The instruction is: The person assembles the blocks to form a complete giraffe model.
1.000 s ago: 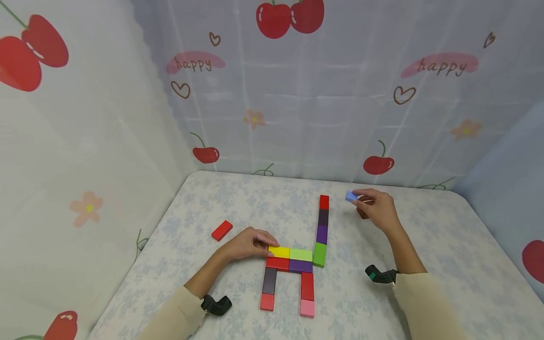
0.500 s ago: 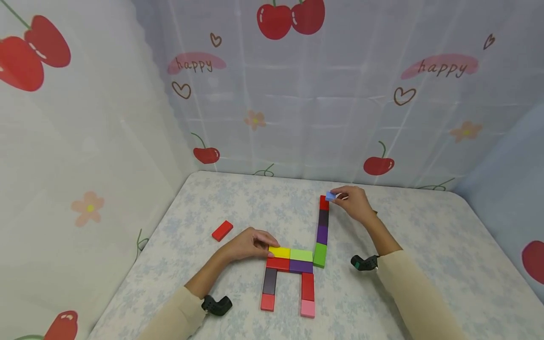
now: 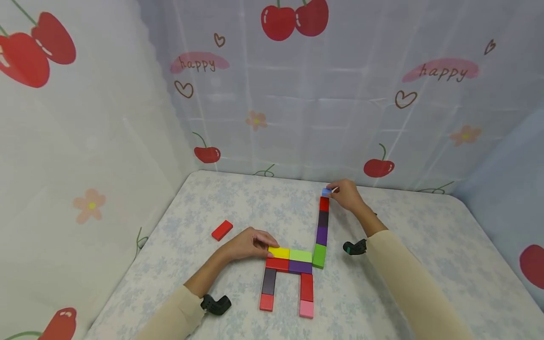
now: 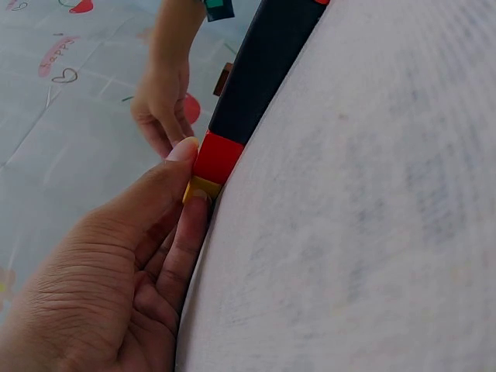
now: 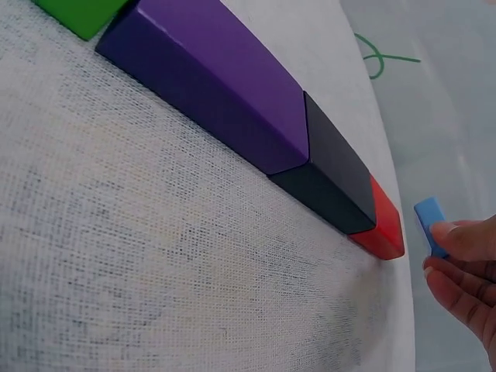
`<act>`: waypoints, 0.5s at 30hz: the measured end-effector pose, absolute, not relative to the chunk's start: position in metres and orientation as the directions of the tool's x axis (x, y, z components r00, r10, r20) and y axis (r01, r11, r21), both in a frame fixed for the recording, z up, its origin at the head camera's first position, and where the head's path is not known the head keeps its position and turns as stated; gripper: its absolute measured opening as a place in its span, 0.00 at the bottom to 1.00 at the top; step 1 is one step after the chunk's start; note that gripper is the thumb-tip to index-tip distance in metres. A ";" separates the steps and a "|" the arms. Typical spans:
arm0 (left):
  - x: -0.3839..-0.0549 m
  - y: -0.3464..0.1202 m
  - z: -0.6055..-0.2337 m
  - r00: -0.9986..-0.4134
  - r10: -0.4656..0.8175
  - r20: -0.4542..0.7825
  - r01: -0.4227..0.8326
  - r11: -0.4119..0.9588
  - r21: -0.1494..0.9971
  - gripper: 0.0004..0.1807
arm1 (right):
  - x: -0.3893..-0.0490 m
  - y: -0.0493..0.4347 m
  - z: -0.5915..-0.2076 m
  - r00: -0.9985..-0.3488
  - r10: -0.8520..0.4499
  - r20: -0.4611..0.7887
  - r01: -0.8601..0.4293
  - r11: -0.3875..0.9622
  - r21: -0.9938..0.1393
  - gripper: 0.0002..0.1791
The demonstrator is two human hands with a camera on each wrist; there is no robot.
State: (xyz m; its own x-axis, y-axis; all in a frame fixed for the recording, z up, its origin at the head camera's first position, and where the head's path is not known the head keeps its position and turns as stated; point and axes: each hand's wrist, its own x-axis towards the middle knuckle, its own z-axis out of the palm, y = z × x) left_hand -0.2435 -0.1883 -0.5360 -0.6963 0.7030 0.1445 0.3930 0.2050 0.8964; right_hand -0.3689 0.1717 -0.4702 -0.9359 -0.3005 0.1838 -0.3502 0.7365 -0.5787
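Observation:
In the head view, my right hand [image 3: 346,194] pinches a small blue block [image 3: 326,192] at the far end of an upright column. That column runs from a green block [image 3: 319,256] through purple [image 3: 322,235] and black [image 3: 323,218] blocks to a red block [image 3: 324,204]. The right wrist view shows the held blue block [image 5: 428,217] apart from the column's red end block [image 5: 385,225]. My left hand [image 3: 250,243] pinches the left end of a yellow block [image 3: 279,252]. Beside the yellow one lies a light green block [image 3: 300,256], with red [image 3: 277,264] and purple [image 3: 300,267] blocks below.
Two legs extend toward me: a dark grey block [image 3: 269,282] ending in red, and a red block [image 3: 306,287] ending in pink. A loose red block [image 3: 222,230] lies left. A brown block [image 4: 223,78] shows in the left wrist view. A curtain borders the table [image 3: 178,236].
My right hand has carried the blue block leftward to the column's far end, then slightly farther away, beyond the red block. My left hand stays at the yellow block.

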 end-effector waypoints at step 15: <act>-0.241 -0.188 -0.533 -0.689 0.709 0.152 0.407 0.204 0.890 0.16 | -0.386 0.172 -0.482 -0.940 -0.311 0.138 -0.329 0.726 -0.603 0.14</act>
State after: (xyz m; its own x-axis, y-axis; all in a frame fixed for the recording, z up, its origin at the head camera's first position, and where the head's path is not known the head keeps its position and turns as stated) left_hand -0.2409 -0.1881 -0.5334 -0.6887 0.7089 0.1519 0.4069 0.2045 0.8903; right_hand -0.3862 0.1720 -0.4815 -0.9403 -0.3109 0.1384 -0.3290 0.7264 -0.6034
